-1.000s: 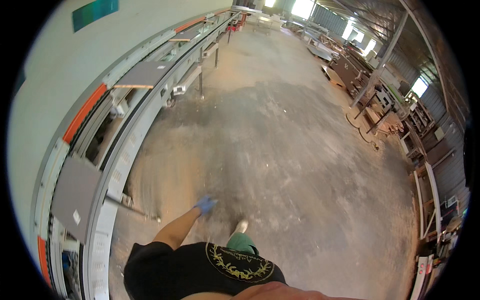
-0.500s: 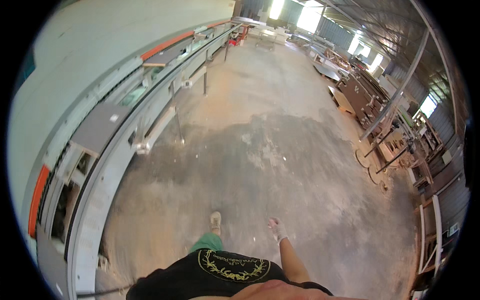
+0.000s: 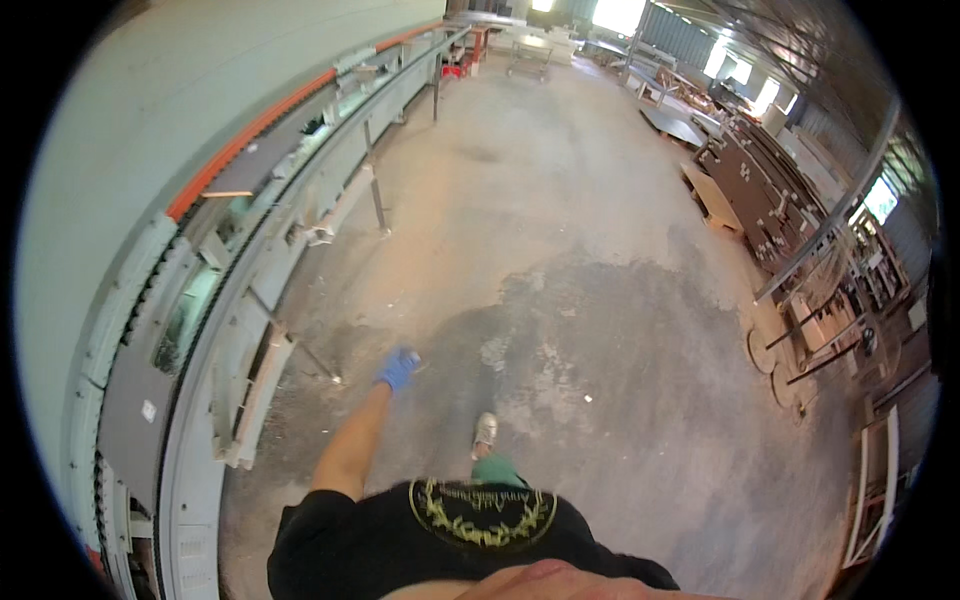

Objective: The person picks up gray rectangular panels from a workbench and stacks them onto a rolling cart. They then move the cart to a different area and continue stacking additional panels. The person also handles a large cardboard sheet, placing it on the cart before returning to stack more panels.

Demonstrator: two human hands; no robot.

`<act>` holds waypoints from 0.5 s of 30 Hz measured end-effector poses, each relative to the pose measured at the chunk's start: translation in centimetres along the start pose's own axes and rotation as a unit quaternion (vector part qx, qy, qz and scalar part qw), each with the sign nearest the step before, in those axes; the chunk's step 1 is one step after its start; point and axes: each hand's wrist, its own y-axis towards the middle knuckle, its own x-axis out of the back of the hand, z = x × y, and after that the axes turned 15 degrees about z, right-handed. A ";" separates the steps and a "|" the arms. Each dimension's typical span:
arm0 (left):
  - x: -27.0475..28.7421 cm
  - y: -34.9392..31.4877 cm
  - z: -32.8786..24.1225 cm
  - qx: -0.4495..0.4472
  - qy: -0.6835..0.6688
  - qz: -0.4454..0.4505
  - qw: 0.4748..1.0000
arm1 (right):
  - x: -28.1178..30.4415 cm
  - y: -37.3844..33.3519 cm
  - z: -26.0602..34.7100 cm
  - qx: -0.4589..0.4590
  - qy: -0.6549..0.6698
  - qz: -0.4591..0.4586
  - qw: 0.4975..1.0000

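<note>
My left hand [image 3: 398, 369], in a blue glove, swings forward over the concrete floor [image 3: 560, 290] at the end of my bare forearm. It touches nothing around it. Motion smears its fingers, and a small pale patch shows at their tips; whether that is a held thing I cannot tell. My right hand is out of the picture. Nearest on the left runs a long machine bed [image 3: 200, 430] with a dark chain track, and a grey-brown panel [image 3: 140, 425] lies on it.
Support legs [image 3: 310, 360] stick out from the machine into the walkway. On the right stand a stack of brown panels [image 3: 760, 190], a pallet [image 3: 712, 200], a metal post [image 3: 835, 220] and a white frame [image 3: 878, 490]. A wheeled cart [image 3: 530, 58] stands far ahead.
I have walked forward along the machine. My left hand has swung into view, and my right hand, in a pale glove before, has left it. The other shoe now shows in front.
</note>
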 end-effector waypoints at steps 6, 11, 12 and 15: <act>-0.7 11.4 10.5 0.256 -0.037 0.129 0.957 | 16.6 11.2 32.6 0.162 -0.125 -0.091 0.975; 2.1 17.4 11.8 0.418 0.004 0.313 0.853 | 26.0 15.3 66.6 0.431 0.090 -0.033 0.897; 3.4 20.6 11.4 0.428 0.000 0.311 0.849 | 28.2 15.8 71.8 0.456 0.112 -0.026 0.883; 7.0 34.6 9.6 0.423 0.002 0.309 0.852 | 34.3 22.0 79.8 0.367 0.108 -0.068 0.921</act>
